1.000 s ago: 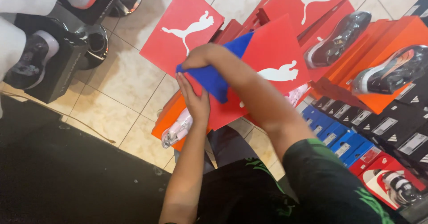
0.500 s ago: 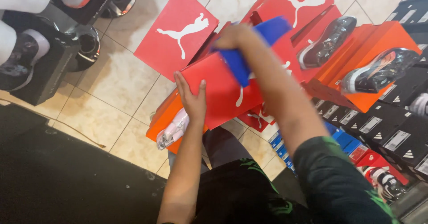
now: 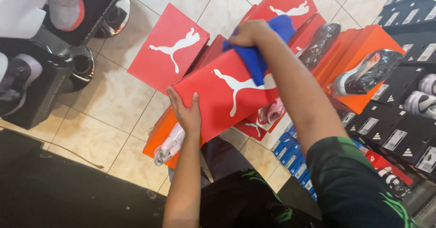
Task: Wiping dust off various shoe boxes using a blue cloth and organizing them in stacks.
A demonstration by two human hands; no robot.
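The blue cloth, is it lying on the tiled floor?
No, the blue cloth is gripped in the right hand and pressed against the red cardboard shoebox lid, above the floor.

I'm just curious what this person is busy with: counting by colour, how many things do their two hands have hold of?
Red: 1, the red box, held at its edge by the left hand.
Blue: 1, the blue cloth, pressed onto the box by the right hand.
Total: 2

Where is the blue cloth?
In the head view, upper middle: the blue cloth is in the right hand, pressed on the red box lid.
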